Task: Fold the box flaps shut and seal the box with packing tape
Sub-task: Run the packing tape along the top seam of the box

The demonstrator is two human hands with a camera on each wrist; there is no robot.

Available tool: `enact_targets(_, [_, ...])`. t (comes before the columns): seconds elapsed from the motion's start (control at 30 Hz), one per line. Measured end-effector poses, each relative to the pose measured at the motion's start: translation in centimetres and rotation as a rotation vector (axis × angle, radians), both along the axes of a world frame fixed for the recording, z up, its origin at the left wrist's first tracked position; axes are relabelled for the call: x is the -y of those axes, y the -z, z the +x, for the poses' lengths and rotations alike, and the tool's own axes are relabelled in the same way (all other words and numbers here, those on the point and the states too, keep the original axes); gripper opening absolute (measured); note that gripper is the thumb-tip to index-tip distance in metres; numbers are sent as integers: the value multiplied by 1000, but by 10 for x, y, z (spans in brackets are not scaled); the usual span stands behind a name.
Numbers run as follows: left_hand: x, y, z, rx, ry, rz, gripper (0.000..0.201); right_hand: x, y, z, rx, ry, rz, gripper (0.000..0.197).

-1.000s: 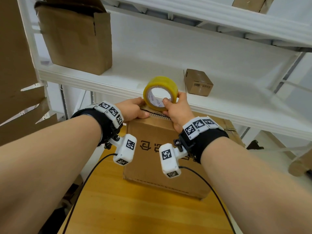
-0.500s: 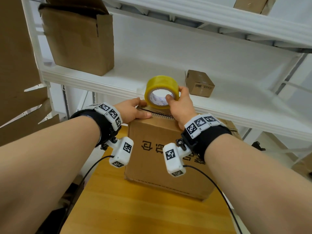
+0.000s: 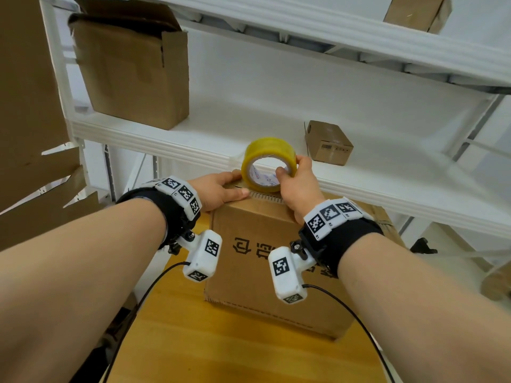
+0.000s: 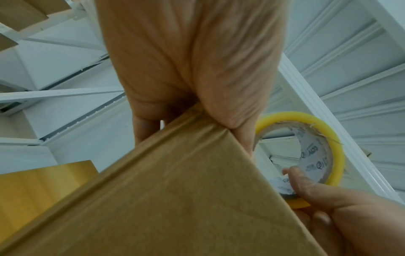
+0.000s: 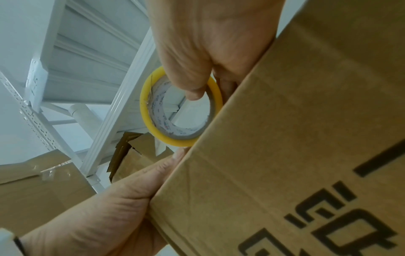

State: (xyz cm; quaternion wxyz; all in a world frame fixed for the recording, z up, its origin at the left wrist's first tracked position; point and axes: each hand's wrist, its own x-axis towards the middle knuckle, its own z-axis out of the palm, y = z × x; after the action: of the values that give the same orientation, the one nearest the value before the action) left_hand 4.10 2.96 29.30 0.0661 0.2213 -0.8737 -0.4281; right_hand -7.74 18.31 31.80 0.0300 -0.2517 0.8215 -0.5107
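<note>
A brown cardboard box (image 3: 257,261) with black print stands on the wooden table (image 3: 221,352), its top flaps folded down. My left hand (image 3: 221,189) lies flat on the box's near top edge and presses the flaps, thumb along the edge. My right hand (image 3: 293,181) grips the yellow roll of packing tape (image 3: 269,150), thumb inside the core, and holds it upright on the box top next to the left fingers. The left wrist view shows the box (image 4: 175,199) and the roll (image 4: 336,147). In the right wrist view the roll (image 5: 149,112) sits just behind the box (image 5: 306,138).
A white metal shelf (image 3: 359,186) runs just behind and above the box. On it stand a large open carton (image 3: 132,67) at the left and a small carton (image 3: 329,142) at the right. Flattened cardboard (image 3: 27,106) leans at the far left.
The right hand has nudged the tape roll slightly farther along the box top. The left hand still presses the flaps in the same place.
</note>
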Motion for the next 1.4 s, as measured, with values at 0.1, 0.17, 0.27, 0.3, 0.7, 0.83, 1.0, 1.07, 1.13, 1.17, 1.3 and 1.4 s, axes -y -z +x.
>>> enact_targets(0.1, [0, 1, -1, -15, -18, -20, 82, 3, -5, -1, -7, 16, -55, 36])
enact_targets(0.17, [0, 1, -2, -32, -35, -27, 77, 7, -7, 0, 28, 8, -95, 34])
enact_targets(0.27, [-2, 0, -3, -45, -34, -33, 72, 13, -2, 8, 71, -7, -107, 33])
enact_targets(0.3, [-2, 0, -3, -44, -35, -31, 71, 14, 0, 9, 77, -11, -95, 33])
enact_targets(0.7, [8, -27, 12, -242, -201, 633, 31, 12, 5, 9, 60, -40, -79, 35])
enact_targets(0.83, [12, -29, 13, -239, -214, 650, 38, 10, 5, 10, 70, -39, -88, 34])
enact_targets(1.0, [5, -28, 11, -313, -353, 623, 14, 9, 5, 12, 66, -35, -92, 34])
enact_targets(1.07, [3, -29, 11, -319, -352, 660, 16, 8, 5, 13, 71, -30, -97, 35])
enact_targets(1.13, [1, -32, 10, -327, -367, 697, 16, 8, 6, 14, 88, -18, -115, 42])
enact_targets(1.17, [0, -34, 11, -334, -373, 726, 16, 8, 6, 15, 101, -8, -123, 49])
enact_targets(1.3, [-5, -40, 16, -354, -368, 799, 22, 9, 4, 18, 19, -37, -55, 48])
enact_targets(1.4, [-7, -42, 19, -360, -377, 798, 23, 10, 1, 19, 7, -81, -35, 42])
